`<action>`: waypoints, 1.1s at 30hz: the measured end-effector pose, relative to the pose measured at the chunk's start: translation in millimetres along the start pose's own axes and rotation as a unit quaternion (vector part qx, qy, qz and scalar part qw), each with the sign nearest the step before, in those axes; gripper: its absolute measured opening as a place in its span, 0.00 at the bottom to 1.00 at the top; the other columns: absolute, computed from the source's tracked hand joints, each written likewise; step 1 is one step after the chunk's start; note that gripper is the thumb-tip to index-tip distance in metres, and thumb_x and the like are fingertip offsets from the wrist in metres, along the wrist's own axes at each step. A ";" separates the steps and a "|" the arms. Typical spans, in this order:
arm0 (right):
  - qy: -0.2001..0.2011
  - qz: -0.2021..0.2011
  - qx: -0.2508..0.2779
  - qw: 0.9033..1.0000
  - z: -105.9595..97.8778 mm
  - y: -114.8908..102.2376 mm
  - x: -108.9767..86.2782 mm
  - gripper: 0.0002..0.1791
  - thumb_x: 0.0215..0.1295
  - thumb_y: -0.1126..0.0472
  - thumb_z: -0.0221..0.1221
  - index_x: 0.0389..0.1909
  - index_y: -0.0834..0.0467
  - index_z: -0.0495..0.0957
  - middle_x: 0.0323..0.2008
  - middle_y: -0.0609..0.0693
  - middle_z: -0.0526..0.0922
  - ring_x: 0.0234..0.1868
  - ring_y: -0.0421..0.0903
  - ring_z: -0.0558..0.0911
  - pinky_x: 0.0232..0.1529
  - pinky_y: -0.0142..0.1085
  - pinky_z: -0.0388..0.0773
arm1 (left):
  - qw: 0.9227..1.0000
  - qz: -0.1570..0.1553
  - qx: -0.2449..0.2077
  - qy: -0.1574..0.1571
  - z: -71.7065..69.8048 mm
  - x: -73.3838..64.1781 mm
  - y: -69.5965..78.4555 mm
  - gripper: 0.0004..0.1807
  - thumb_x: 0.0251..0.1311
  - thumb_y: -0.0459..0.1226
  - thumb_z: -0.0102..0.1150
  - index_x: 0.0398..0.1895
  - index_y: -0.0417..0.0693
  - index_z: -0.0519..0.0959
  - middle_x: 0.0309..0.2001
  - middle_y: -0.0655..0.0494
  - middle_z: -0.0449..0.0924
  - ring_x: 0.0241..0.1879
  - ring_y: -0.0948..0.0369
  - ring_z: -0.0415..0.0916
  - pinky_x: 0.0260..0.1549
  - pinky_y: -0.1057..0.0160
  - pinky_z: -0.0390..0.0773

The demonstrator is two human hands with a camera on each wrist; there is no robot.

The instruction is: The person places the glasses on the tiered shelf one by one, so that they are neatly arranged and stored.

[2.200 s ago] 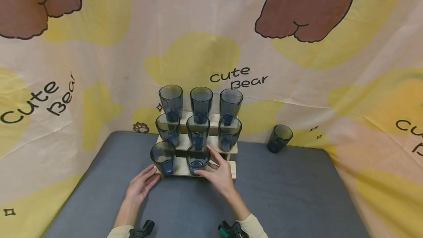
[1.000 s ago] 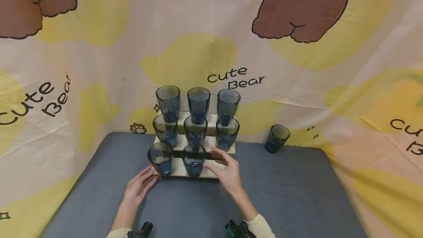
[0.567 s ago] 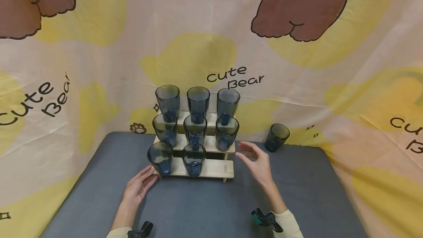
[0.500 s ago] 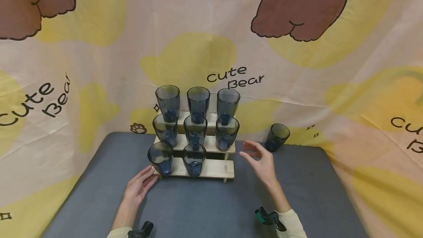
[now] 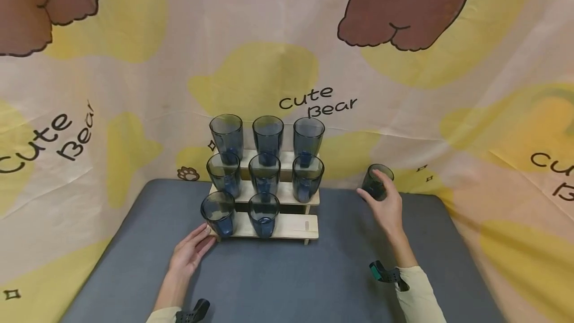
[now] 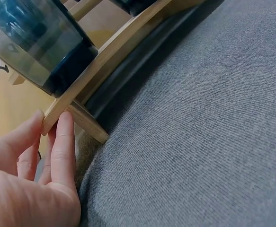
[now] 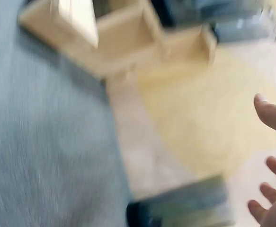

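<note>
My left hand [image 5: 188,253] holds the front left corner of a tiered wooden stand [image 5: 293,227]. In the left wrist view, the thumb and a finger pinch the bottom board's end [image 6: 57,109]. Blue-grey glass tumblers fill the top two steps; the bottom step bears a left tumbler [image 5: 218,213] and a middle tumbler [image 5: 263,214], its right end bare. My right hand [image 5: 389,208] is at a loose tumbler [image 5: 370,183] on the table, thumb and fingers spread either side. The blurred right wrist view shows that hand [image 7: 275,189] apart from the tumbler [image 7: 185,203].
A grey cloth covers the table [image 5: 278,283]. Behind and beside it hangs a printed curtain [image 5: 251,79] with bears and lettering, close to the stand's back and the loose tumbler.
My right hand has let go of the middle tumbler on the bottom step and moved right and back to the loose tumbler. The left hand has stayed at the stand's corner.
</note>
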State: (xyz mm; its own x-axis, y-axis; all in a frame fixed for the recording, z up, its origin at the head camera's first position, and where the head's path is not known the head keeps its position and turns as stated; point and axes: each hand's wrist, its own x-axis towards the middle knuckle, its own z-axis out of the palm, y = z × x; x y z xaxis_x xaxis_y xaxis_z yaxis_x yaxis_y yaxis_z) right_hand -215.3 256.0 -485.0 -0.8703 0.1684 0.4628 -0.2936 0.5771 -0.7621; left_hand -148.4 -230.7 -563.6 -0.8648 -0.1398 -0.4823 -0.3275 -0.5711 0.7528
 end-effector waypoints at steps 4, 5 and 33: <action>0.046 0.017 -0.016 0.999 -3.1 30.5 12.8 0.40 0.54 0.61 0.73 0.68 0.60 0.68 0.71 0.60 0.62 0.72 0.60 0.59 0.70 0.63 0.57 | 1.000 -0.002 0.000 -0.007 0.3 1.6 -3.0 0.15 0.66 0.27 0.58 0.30 0.57 0.87 0.36 0.60 0.85 0.40 0.61 0.84 0.52 0.61 0.83; 0.054 0.027 -0.015 0.998 -3.6 36.7 14.7 0.41 0.54 0.61 0.73 0.69 0.61 0.67 0.72 0.61 0.60 0.73 0.61 0.57 0.71 0.63 0.56 | 1.000 -0.002 0.002 -0.007 0.2 1.8 -3.6 0.15 0.66 0.28 0.58 0.30 0.57 0.87 0.36 0.60 0.85 0.40 0.61 0.84 0.51 0.61 0.83; -0.008 0.192 0.077 0.978 -4.3 75.9 21.5 0.50 0.56 0.57 0.72 0.76 0.51 0.54 0.70 0.61 0.62 0.70 0.60 0.65 0.66 0.53 0.70 | 1.000 0.005 -0.003 0.008 2.3 -0.2 -1.3 0.15 0.66 0.28 0.57 0.31 0.57 0.86 0.36 0.59 0.85 0.41 0.60 0.84 0.51 0.59 0.83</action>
State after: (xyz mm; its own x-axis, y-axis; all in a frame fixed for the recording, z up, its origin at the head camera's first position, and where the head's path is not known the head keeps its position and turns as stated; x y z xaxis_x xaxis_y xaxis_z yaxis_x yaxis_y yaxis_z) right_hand -254.5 306.8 -531.0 -0.9340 0.3359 0.1219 0.0017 0.3452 -0.9385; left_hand -148.7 -228.1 -563.5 -0.8612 -0.1584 -0.4829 -0.3169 -0.5753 0.7541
